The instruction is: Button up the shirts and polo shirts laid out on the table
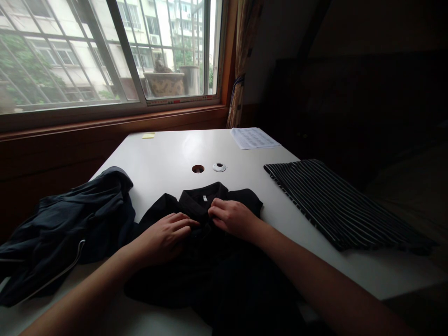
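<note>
Black shirt (210,261) lies on white table (168,156) near window (164,51).

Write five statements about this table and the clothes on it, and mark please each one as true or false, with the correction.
1. The left hand and the right hand are both on the black shirt. True.
2. The striped cloth is at the left of the shirt. False: the striped cloth is at its right.
3. The yellow note lies near the far left corner of the table. True.
4. The white ring sits in the hole. False: the white ring lies beside the hole.
5. The papers lie beyond the shirt, on the far right part. True.
</note>
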Tool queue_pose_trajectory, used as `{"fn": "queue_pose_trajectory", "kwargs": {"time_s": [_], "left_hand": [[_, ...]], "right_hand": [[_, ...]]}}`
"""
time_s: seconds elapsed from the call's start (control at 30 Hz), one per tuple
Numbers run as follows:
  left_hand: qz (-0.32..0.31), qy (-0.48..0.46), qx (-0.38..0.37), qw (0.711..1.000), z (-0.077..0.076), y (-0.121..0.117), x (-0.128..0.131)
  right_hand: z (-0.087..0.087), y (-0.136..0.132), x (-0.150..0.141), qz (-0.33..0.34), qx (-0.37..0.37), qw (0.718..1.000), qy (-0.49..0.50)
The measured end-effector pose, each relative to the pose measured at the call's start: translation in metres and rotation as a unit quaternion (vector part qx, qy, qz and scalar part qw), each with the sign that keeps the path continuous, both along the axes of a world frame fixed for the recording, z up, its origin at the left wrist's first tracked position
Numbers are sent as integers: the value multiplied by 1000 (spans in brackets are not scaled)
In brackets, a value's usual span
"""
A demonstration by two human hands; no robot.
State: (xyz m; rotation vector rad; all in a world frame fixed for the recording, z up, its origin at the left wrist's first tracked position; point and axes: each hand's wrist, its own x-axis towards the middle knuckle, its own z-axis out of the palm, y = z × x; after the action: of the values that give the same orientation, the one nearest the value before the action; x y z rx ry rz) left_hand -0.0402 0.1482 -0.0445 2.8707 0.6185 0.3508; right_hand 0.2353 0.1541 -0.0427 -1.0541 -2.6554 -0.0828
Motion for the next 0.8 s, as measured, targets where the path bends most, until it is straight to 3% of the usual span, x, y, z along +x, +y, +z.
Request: {"fn": "queue_pose_trajectory", "kwargs": {"time_s": [0.43, 0.63, 0.8], "left_hand": [[-16, -30, 54, 998, -2, -2, -1], [-14, -101, 131, 986, 2, -3, -4], [26, -119, 144, 982, -1, -1, -5]], "right_hand": [[-1, 0, 1, -24, -5, 1000, -11], [-3, 1, 5, 17, 45, 999, -1], [1, -2, 3, 61, 93, 993, 32]]}}
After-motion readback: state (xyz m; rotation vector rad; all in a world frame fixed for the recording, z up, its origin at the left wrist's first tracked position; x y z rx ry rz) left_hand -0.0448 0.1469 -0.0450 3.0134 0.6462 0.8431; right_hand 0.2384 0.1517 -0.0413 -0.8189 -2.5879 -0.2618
